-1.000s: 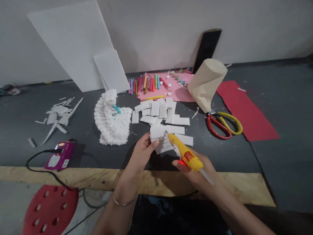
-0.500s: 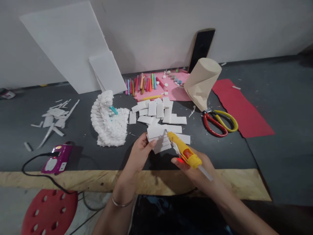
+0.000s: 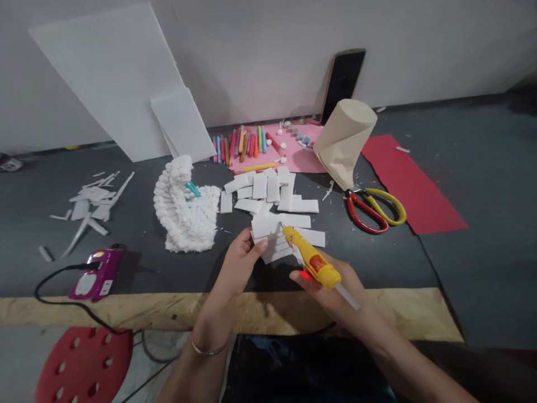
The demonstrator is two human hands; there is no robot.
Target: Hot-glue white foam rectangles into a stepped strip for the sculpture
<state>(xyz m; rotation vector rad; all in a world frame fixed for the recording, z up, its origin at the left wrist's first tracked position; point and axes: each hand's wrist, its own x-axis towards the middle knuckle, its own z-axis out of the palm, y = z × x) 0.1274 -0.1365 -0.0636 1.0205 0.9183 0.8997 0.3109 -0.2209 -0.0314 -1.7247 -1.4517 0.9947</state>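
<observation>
My left hand (image 3: 242, 258) pinches the left edge of a layered white foam piece (image 3: 271, 230), thumb on top. In my right hand (image 3: 335, 288) is a yellow hot glue gun (image 3: 311, 256), a clear glue stick poking out of its back end and a red light glowing by my thumb. Its nozzle tip is at the upper face of the layered piece; whether it touches I cannot tell. Just beyond lie several loose white foam strips (image 3: 272, 187). To the left stands a curved white textured model (image 3: 178, 210) with a teal piece on it.
Scissors (image 3: 369, 212) with red and yellow handles sit at the right, under a beige paper-wrapped cone (image 3: 346, 140). Behind are crayons (image 3: 241, 143), a leaning phone (image 3: 343, 81) and white boards (image 3: 121, 84). A purple socket box (image 3: 98, 274) with a black cable lies front left.
The glue gun's nozzle has moved slightly left across the foam piece along with my right hand. My left hand keeps its hold. The whole view has shifted a little.
</observation>
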